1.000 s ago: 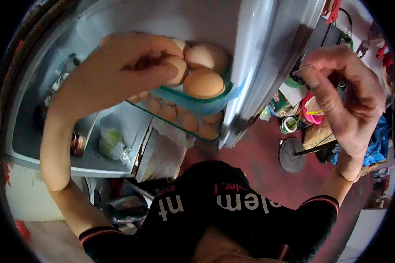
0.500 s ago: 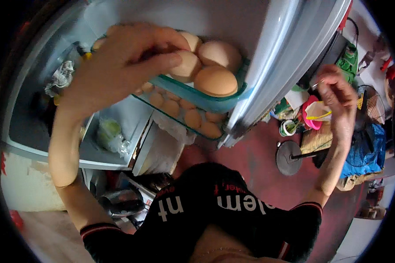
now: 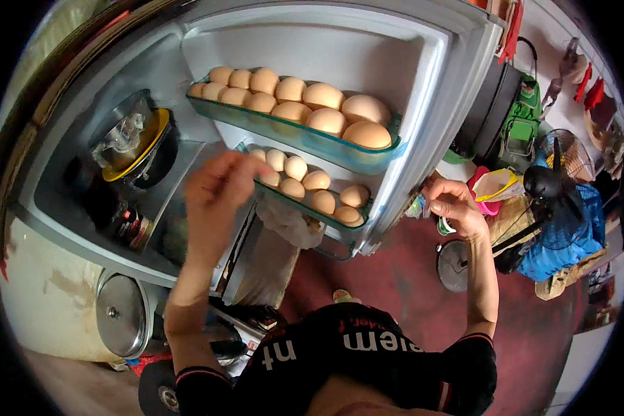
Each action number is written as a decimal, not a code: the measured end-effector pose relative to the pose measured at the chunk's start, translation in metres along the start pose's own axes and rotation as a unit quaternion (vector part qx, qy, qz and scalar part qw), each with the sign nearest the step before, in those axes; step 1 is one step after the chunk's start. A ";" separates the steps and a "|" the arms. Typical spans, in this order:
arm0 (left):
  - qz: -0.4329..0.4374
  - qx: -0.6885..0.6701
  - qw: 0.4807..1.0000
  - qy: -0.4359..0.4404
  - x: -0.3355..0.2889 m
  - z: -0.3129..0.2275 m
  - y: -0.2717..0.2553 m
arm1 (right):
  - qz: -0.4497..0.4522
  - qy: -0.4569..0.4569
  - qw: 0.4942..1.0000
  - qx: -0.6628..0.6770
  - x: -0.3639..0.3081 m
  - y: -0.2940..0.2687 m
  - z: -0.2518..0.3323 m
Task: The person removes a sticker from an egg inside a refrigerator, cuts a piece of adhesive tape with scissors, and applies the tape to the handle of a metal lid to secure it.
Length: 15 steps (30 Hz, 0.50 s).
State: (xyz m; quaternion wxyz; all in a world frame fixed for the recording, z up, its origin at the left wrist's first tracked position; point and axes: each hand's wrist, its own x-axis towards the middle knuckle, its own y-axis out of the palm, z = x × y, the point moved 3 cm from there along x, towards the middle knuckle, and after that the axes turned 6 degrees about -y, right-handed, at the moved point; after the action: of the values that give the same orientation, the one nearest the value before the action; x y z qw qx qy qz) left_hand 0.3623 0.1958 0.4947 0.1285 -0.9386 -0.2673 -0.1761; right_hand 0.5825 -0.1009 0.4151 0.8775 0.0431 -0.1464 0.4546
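Observation:
My left hand (image 3: 218, 197) is beside the left end of the lower door shelf (image 3: 312, 208), its fingers bent and slightly blurred; whether they hold anything is hidden. Several light-brown eggs (image 3: 296, 167) rest in that shelf. Above it, the green-edged upper shelf (image 3: 256, 119) carries two rows of brown eggs (image 3: 326, 121), with larger ones at the right end. To the right of the open fridge door (image 3: 457, 48), my right hand (image 3: 457, 208) is raised with thumb and forefinger pinched together. What they hold, if anything, is too small to make out.
Inside the fridge, a yellow-rimmed bowl (image 3: 142, 149) stands left of the door shelves. A lidded metal pot (image 3: 121, 315) is at the lower left. On the right are a black fan (image 3: 551, 180), a blue bag (image 3: 568, 239) and a green folding trolley (image 3: 523, 114) above the red floor (image 3: 402, 284).
My left hand has left an egg on the upper shelf and moved down beside the lower shelf. My right hand has come lower and nearer the door. The view has shifted, showing both shelves fully.

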 end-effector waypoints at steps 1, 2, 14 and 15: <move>0.053 0.002 0.998 -0.043 -0.008 0.011 -0.001 | -0.001 -0.002 1.000 -0.005 -0.005 0.004 0.002; 0.104 0.005 0.991 -0.085 -0.016 0.021 -0.001 | 0.024 0.015 1.000 0.005 -0.010 0.008 0.006; 0.151 -0.117 0.971 -0.146 -0.169 0.023 -0.002 | 0.454 0.074 0.838 0.294 -0.001 0.111 -0.054; 0.081 -0.119 0.957 -0.250 -0.193 0.017 -0.006 | 0.496 0.064 0.810 0.306 0.008 0.140 -0.067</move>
State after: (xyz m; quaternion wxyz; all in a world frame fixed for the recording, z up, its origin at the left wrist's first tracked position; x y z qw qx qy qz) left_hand 0.2095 0.1186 0.4032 -0.0413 -0.9797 -0.1908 0.0446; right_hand 0.4881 0.0013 0.3460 0.4820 0.2018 0.0555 0.8508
